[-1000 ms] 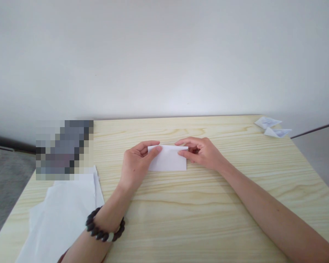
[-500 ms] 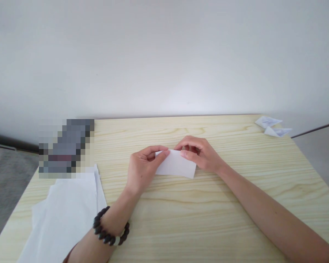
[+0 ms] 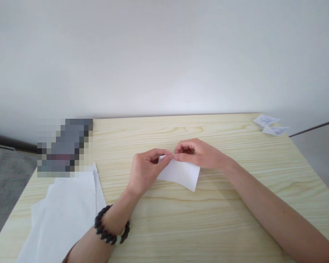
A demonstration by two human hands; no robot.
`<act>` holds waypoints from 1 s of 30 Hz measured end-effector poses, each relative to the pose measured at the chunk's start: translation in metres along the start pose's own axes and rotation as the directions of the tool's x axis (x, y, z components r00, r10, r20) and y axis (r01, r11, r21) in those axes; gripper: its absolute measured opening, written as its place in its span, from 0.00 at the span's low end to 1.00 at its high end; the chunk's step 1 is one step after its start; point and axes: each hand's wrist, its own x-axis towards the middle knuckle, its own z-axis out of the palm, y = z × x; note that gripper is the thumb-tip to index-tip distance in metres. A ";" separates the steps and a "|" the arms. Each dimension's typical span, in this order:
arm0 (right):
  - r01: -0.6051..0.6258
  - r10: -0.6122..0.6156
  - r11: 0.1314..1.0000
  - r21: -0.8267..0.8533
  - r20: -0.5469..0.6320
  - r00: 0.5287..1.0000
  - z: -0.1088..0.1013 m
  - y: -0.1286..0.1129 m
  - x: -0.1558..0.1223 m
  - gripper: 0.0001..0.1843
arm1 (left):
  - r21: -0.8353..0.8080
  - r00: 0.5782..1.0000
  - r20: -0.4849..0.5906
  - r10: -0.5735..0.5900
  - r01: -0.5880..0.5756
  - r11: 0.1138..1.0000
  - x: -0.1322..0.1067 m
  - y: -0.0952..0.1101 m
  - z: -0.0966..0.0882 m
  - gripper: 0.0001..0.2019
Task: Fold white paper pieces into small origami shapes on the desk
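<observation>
A small white sheet of paper (image 3: 181, 173) is held between both hands above the middle of the table. My left hand (image 3: 148, 168), with a dark beaded bracelet on its wrist, pinches the paper's top edge between thumb and forefinger. Right beside that pinch, my right hand (image 3: 197, 153) grips the same edge, its thumb in front and its other fingers curled behind. The two thumb tips nearly meet. The paper's lower right corner hangs free and points toward me. Whether it is folded double, I cannot tell.
Loose white sheets (image 3: 68, 212) lie in a pile at the left of the wooden table (image 3: 164, 226). Behind them is a dark, pixelated flat object (image 3: 68, 142). Two folded paper pieces (image 3: 266, 120) sit at the far right corner. A pale wall (image 3: 164, 58) borders the back edge.
My right hand has slid left along the paper's top edge, up to my left fingertips. The paper has tilted, and its lower right corner has come nearer to me.
</observation>
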 end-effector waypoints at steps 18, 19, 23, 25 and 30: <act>0.038 -0.038 0.987 -0.156 0.003 0.999 -0.002 0.002 -0.001 0.07 | -0.026 0.995 0.098 -0.025 0.028 0.999 0.004 0.002 -0.006 0.13; 0.044 -0.042 0.986 -0.159 0.015 0.999 -0.004 0.004 -0.002 0.07 | -0.038 0.995 0.092 -0.036 0.039 0.998 0.004 0.003 -0.006 0.13; 0.086 -0.073 0.984 -0.157 0.086 0.994 -0.015 0.011 -0.003 0.08 | -0.065 0.995 0.041 -0.087 0.089 0.994 0.006 0.005 -0.011 0.14; 0.113 -0.101 0.989 -0.090 0.127 0.987 -0.021 0.017 -0.002 0.09 | -0.092 0.993 0.000 -0.118 0.118 0.989 0.008 0.006 -0.013 0.15; 0.112 -0.126 0.990 0.084 0.177 0.976 -0.029 0.026 -0.002 0.08 | -0.220 0.985 -0.047 -0.168 0.154 0.963 0.008 0.009 -0.013 0.14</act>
